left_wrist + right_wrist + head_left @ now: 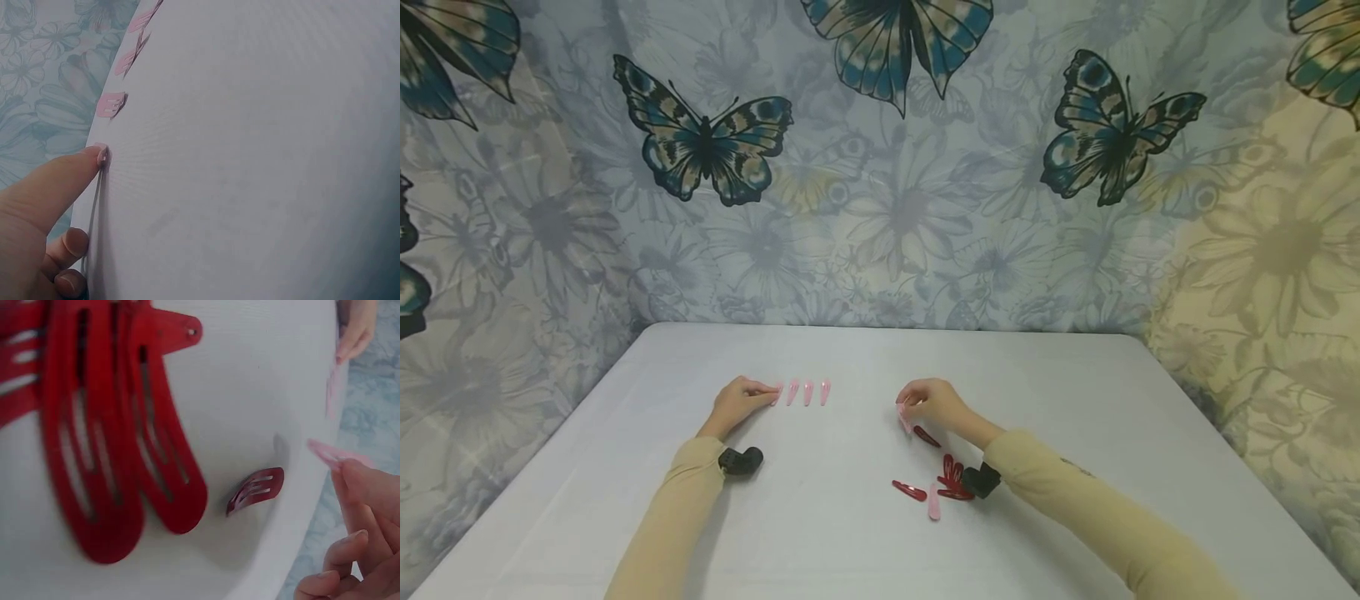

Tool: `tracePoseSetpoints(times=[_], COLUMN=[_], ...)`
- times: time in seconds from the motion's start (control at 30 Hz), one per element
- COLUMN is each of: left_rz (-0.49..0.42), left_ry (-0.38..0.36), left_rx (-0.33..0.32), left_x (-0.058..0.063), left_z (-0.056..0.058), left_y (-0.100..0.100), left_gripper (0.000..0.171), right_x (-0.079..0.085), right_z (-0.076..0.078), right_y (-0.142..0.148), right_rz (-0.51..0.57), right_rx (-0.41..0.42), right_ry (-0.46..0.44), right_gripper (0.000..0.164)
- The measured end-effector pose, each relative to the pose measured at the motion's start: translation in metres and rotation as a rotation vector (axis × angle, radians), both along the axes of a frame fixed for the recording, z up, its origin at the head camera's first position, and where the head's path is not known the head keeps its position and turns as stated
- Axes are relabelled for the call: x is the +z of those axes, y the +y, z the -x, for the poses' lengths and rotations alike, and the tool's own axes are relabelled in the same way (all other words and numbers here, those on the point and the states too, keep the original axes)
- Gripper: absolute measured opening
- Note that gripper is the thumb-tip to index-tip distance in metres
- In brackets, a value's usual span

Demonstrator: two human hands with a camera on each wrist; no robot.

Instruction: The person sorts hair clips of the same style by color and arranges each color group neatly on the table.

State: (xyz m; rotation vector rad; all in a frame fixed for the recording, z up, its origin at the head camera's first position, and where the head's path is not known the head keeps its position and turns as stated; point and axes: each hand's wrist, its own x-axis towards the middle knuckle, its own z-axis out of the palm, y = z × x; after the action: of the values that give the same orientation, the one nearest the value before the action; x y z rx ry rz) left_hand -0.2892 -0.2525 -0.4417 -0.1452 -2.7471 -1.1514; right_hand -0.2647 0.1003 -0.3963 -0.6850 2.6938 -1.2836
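At the left end of a row of pink hair clips, my left hand point(737, 404) pinches a pink snap hair clip point(104, 157) at the table surface. The rest of the row point(808, 393) lies to its right, evenly spaced. My right hand point(936, 402) holds another pink hair clip point(334, 453) between thumb and fingertips, raised off the table in the right wrist view. A dark red hair clip point(257, 487) lies just below that hand. Nearer to me is a cluster of red hair clips point(951, 475), partly hidden by the right wrist camera.
A single red clip point(910, 491) and a loose pink clip point(934, 503) lie left of the red cluster. Everything rests on a white table point(820, 533). Behind it hangs a butterfly-and-flower patterned cloth point(910, 250).
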Motion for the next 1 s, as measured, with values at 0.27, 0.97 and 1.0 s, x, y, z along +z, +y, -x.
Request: tracePoseSetpoints(times=[0.27,0.97,1.0], left_rz=[0.012,0.026,0.030], left_ry=[0.006,0.047,0.053], left_rx=[-0.002,-0.006,-0.006], left_x=[-0.001,0.001,0.001], left_z=[-0.001,0.001,0.001], left_y=[0.000,0.001,0.001], left_gripper=[0.026,0.022,0.022], right_x=[-0.001,-0.012,-0.013], right_z=[0.005,0.027,0.027], right_y=[-0.017,-0.027,-0.029], right_rz=[0.077,0.164,0.164], right_rx=[-0.019,-0.182,-0.178], right_ry=[-0.021,-0.079,-0.073], right_gripper=[0.015,0.006,0.006])
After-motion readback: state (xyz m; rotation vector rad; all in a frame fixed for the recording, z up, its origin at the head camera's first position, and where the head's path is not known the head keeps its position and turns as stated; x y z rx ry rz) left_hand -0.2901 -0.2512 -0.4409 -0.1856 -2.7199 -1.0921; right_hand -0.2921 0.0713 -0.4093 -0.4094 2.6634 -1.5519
